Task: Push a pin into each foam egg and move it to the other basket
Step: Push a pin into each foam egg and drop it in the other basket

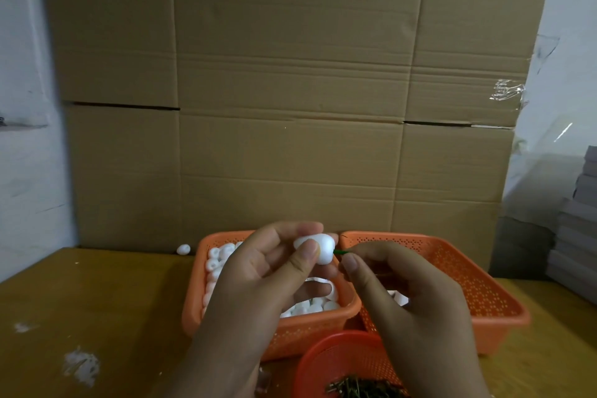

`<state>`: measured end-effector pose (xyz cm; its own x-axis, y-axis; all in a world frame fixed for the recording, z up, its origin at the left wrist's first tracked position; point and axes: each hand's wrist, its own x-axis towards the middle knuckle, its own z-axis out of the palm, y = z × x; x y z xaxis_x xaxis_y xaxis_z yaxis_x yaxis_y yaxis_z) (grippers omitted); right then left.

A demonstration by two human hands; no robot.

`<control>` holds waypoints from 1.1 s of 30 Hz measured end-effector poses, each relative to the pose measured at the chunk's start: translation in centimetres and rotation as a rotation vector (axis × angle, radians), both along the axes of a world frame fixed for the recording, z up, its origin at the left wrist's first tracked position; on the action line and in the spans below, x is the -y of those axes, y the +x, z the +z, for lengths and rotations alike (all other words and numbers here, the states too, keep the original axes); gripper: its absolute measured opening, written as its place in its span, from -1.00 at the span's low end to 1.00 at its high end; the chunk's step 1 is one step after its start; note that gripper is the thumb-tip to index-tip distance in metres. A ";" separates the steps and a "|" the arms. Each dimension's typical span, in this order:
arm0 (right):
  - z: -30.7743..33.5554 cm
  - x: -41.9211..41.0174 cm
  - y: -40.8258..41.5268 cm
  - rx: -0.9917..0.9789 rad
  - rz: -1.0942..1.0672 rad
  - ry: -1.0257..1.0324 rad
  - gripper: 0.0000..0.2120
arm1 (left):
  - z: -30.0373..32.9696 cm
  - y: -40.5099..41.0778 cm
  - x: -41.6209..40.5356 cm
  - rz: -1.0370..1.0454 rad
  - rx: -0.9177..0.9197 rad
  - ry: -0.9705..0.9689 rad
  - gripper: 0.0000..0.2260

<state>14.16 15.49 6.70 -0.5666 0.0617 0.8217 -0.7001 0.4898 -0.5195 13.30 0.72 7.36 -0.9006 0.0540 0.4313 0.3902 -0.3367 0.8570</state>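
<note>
Flattened cardboard [290, 90] lines the wall behind a worn wooden table [97, 300], where a person works over two orange baskets set side by side. Raised above the baskets, the left hand [258, 271] pinches a white foam egg [315, 249] between thumb and curled fingers [284, 233]. The right hand [403, 294] holds a green pin [340, 252] between thumb and forefinger, its tip touching the egg's right end. More foam eggs fill the left basket [193, 307]; the right basket [484, 294] shows only a few white pieces behind the right hand. One stray egg [183, 249] lies on the table by the cardboard, left of the baskets. A round red basket [336, 355] of dark pins [361, 389] sits nearest the camera.
</note>
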 end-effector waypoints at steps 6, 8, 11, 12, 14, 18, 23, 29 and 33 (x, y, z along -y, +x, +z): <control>0.1 0.0 0.2 -0.015 -0.031 0.055 -0.90 | -0.3 -0.4 -0.3 -0.001 -0.008 -0.037 -0.68; 0.0 0.0 0.1 -0.007 -0.024 0.041 -0.94 | -0.5 -0.5 -0.4 0.001 -0.007 -0.037 -0.66; -0.1 0.0 0.1 0.020 0.008 0.020 -0.91 | -0.8 -0.6 -0.5 0.008 -0.005 -0.029 -0.63; -0.1 0.0 0.1 0.021 0.016 0.011 -0.91 | -0.8 -0.6 -0.5 0.009 -0.005 -0.025 -0.63; -0.1 0.1 0.2 0.033 0.037 -0.021 -0.91 | -0.8 -0.5 -0.6 0.014 -0.007 -0.013 -0.63; 0.0 0.4 0.3 0.053 0.072 -0.072 -0.89 | -0.8 -0.5 -0.7 0.026 -0.014 -0.006 -0.64; -0.1 0.4 0.4 0.051 0.090 -0.093 -0.83 | -1.0 -0.4 -1.0 0.034 -0.020 -0.005 -0.63; -0.2 0.5 0.4 0.100 0.112 -0.117 -0.80 | -1.4 -0.4 -1.2 0.059 -0.041 -0.025 -0.64; 0.0 0.1 0.3 0.189 0.162 -0.106 -0.82 | -0.9 -0.1 -0.9 0.099 -0.079 -0.067 -0.75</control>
<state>14.42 15.34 6.70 -0.7188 0.0384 0.6942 -0.6505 0.3153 -0.6910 13.19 1.58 6.48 -0.8665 -0.0030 0.4991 0.4856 -0.2364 0.8416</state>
